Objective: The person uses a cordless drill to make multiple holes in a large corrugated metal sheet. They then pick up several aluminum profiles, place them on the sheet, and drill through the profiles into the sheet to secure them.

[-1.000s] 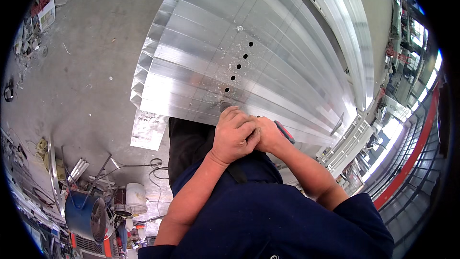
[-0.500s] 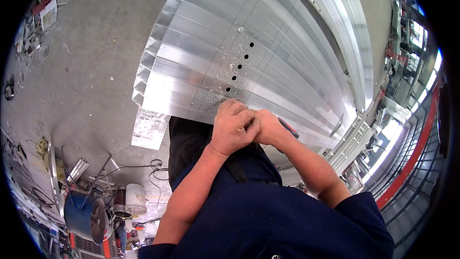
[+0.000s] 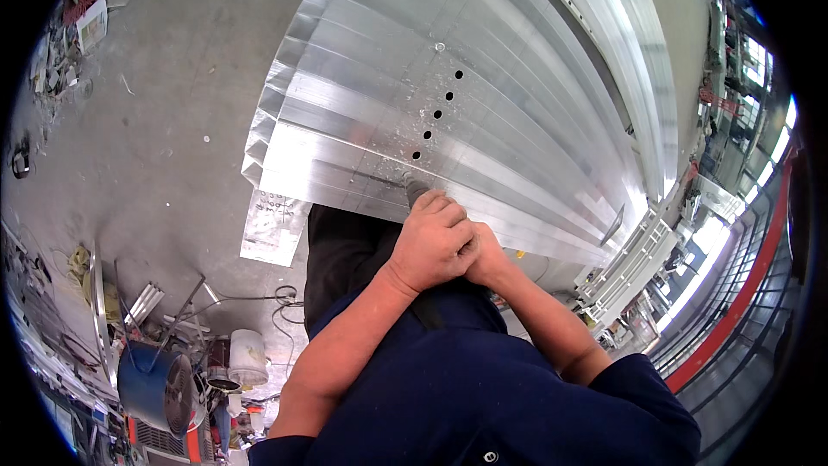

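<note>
Both hands are closed around a power drill, of which the dark chuck point(image 3: 417, 188) shows past my fingers; most of its body is hidden. My left hand point(image 3: 434, 240) wraps over the front part. Behind and to its right, my right hand point(image 3: 488, 255) grips the rear, its fingers largely covered. The chuck points away from me, over the near edge of a ribbed aluminium panel point(image 3: 302, 142). Ahead of the tip runs a row of several round holes point(image 3: 437, 115), with metal chips scattered around them. A thin bit seems to reach the panel; contact is hard to tell.
A marked metal offcut point(image 3: 274, 229) sticks out under the panel's near left corner. Long aluminium profiles point(image 3: 634, 43) lie at the far right. On the floor at lower left are a blue drum fan point(image 3: 147, 384), a white bucket point(image 3: 247, 357) and a loose cable point(image 3: 285, 295).
My hands have drawn back slightly toward my body and to the right. The dark chuck, mostly covered before, now shows beyond my left hand.
</note>
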Motion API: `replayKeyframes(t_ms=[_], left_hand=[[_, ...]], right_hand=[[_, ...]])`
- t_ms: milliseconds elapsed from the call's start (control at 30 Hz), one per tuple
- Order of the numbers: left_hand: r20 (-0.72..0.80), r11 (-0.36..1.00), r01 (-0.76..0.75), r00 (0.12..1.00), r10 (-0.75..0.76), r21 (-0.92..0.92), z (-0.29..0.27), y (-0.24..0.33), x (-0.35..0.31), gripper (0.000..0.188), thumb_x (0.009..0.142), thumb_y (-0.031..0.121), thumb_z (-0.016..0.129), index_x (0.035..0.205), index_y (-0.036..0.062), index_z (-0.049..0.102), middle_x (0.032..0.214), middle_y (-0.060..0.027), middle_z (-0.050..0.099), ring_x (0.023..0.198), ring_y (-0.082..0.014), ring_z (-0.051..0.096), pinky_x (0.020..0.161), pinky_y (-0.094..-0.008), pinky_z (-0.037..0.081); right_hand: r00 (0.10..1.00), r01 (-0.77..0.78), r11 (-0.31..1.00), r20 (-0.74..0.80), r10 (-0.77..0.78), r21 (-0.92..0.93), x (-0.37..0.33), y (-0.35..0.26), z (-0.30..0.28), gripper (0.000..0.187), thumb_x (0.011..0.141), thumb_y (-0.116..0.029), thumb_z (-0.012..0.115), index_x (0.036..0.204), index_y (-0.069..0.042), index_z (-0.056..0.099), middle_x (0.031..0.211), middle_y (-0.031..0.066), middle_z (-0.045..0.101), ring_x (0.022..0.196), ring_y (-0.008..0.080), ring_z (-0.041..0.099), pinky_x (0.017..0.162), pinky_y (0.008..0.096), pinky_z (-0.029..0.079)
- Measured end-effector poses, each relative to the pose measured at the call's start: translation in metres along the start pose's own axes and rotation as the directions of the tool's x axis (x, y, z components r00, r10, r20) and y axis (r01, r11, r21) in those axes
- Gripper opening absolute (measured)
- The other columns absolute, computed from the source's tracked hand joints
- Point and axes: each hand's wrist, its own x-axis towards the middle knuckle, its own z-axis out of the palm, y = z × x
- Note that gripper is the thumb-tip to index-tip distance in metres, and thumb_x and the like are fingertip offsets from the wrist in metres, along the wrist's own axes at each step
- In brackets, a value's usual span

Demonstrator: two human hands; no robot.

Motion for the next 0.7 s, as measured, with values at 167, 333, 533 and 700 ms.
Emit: replayKeyframes(t_ms=[167,333,533,700], left_hand=[[0.033,1.000,-0.014,0.999,0.014,0.015,0.000,0.007,-0.006,0.015,0.066,0.008,0.074,0.073,0.0070,0.061,0.078,-0.0062,0.059,0.083,-0.0276,0.062,0.094,-0.0459,0.049],[0.104,0.998,-0.053,0.993,0.049,0.034,-0.003,0.017,-0.018,0.014,0.068,0.010,0.073,0.074,0.0066,0.061,0.078,-0.0063,0.059,0.082,-0.0269,0.061,0.096,-0.0464,0.048],[0.167,0.993,-0.064,0.985,0.047,0.095,-0.016,0.026,-0.032,0.017,0.070,0.012,0.075,0.081,0.0068,0.063,0.086,-0.0074,0.062,0.088,-0.0278,0.062,0.098,-0.0487,0.047],[-0.055,0.997,0.064,0.996,-0.067,-0.045,-0.072,0.040,-0.044,0.044,0.075,0.019,0.082,0.111,0.0039,0.062,0.111,-0.0142,0.064,0.104,-0.0320,0.063,0.100,-0.0475,0.046]], right_hand=[[0.993,0.073,0.997,-0.088,-0.077,-0.040,-0.010,0.011,0.018,0.026,0.080,-0.025,0.066,0.102,-0.011,0.067,0.102,0.0160,0.070,0.095,0.0392,0.066,0.079,0.0457,0.053],[0.980,0.133,0.990,-0.143,-0.139,-0.047,-0.024,0.006,0.030,0.025,0.081,-0.024,0.065,0.104,-0.012,0.066,0.104,0.0144,0.070,0.097,0.0385,0.065,0.081,0.0455,0.053],[0.946,0.250,0.954,-0.170,-0.277,-0.167,-0.025,0.005,0.050,0.030,0.080,-0.025,0.067,0.107,-0.011,0.064,0.101,0.0138,0.069,0.099,0.0371,0.065,0.083,0.0449,0.053],[0.989,0.138,0.965,-0.085,-0.121,0.223,-0.027,-0.011,0.043,0.036,0.075,-0.026,0.075,0.104,-0.009,0.063,0.095,0.0138,0.069,0.090,0.0358,0.067,0.080,0.0408,0.054]])
